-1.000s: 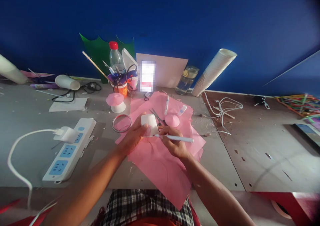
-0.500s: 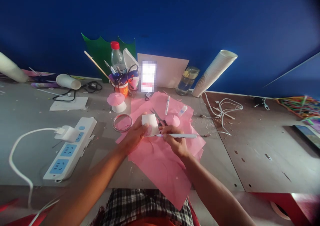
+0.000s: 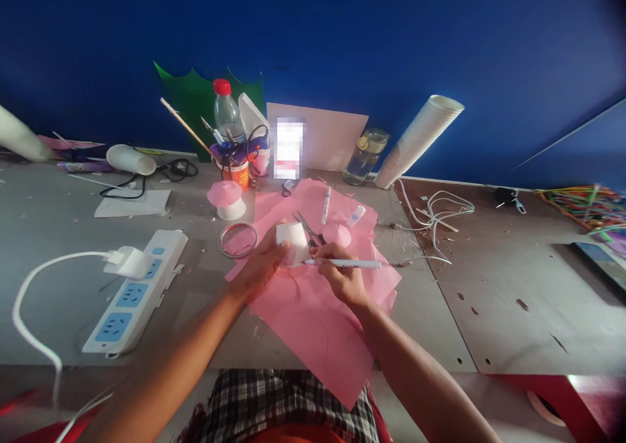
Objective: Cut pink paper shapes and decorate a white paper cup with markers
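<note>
My left hand (image 3: pixel 267 257) is closed around a small white paper cup (image 3: pixel 292 235), which it holds bottom up above the pink paper (image 3: pixel 313 338). Between the fingers of my right hand (image 3: pixel 342 274) is a white marker pen (image 3: pixel 359 263); its tip is at the lower right side of the cup, and whether it touches I cannot tell. Scissors (image 3: pixel 303 224) lie just behind, partly hidden by the cup and my right hand. Beside them sit a pink round paper piece (image 3: pixel 336 235), a pen (image 3: pixel 326 205) and its cap or a small glue bottle (image 3: pixel 356 216).
A roll of tape (image 3: pixel 238 241) and a white cup with a pink top (image 3: pixel 227 200) stand left of the paper. Further left lies a power strip (image 3: pixel 137 293). Behind are a bright phone screen (image 3: pixel 289 148), a water bottle (image 3: pixel 366 156) and a leaning stack of cups (image 3: pixel 420 141).
The marker has tilted and shifted slightly, its tip now a little higher against the cup's side. Both hands keep their hold; the whole view has moved a little.
</note>
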The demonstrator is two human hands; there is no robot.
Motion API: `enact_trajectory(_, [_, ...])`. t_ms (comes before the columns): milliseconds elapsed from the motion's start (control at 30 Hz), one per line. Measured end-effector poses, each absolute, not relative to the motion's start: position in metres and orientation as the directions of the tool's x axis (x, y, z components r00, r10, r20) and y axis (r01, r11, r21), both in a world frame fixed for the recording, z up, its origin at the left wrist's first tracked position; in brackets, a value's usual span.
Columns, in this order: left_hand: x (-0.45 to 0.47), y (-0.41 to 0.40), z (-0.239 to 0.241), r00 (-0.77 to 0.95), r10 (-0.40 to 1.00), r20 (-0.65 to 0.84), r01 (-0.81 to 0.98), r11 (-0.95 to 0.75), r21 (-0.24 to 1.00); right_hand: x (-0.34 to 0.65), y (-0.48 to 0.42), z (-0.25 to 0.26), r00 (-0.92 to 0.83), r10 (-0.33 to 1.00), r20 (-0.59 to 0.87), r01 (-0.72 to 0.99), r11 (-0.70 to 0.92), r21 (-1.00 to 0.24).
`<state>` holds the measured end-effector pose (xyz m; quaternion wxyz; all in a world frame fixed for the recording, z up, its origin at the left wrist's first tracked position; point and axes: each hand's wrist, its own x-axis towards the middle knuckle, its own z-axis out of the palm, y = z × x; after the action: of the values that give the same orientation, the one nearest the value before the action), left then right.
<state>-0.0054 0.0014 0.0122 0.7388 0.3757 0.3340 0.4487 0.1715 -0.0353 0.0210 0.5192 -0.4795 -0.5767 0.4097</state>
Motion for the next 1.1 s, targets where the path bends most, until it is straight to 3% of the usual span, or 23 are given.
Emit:
enact_trajectory(233, [-0.0052, 0.0019, 0.0115, 0.374, 0.916, -0.148, -0.418, 0.309, 0.854, 0.1725, -0.0336, 0.0217, 0.052, 0.984, 0.168, -0.035, 0.170, -0.985])
enact_trajectory(533, [-0.0048, 0.0016, 0.0131, 0.369, 0.916, -0.159, -0.427, 0.319, 0.846, 0.1704, -0.0340, 0.0222, 0.026, 0.983, 0.184, 0.079, 0.182, -0.980])
enact_trajectory(767, [-0.0048, 0.0013, 0.0150, 0.377, 0.913, -0.156, -0.411, 0.316, 0.855, 0.1725, -0.0324, 0.0200, 0.093, 0.984, 0.154, -0.061, 0.160, -0.985])
enact_trajectory(967, [-0.0053, 0.0025, 0.0120, 0.366, 0.913, -0.178, -0.428, 0.335, 0.839, 0.1711, -0.0337, 0.0210, 0.031, 0.987, 0.159, -0.001, 0.159, -0.987])
enact_trajectory(1100, [-0.0058, 0.0032, 0.0106, 0.363, 0.914, -0.183, -0.439, 0.341, 0.831, 0.1711, -0.0320, 0.0195, 0.110, 0.984, 0.140, -0.029, 0.144, -0.989])
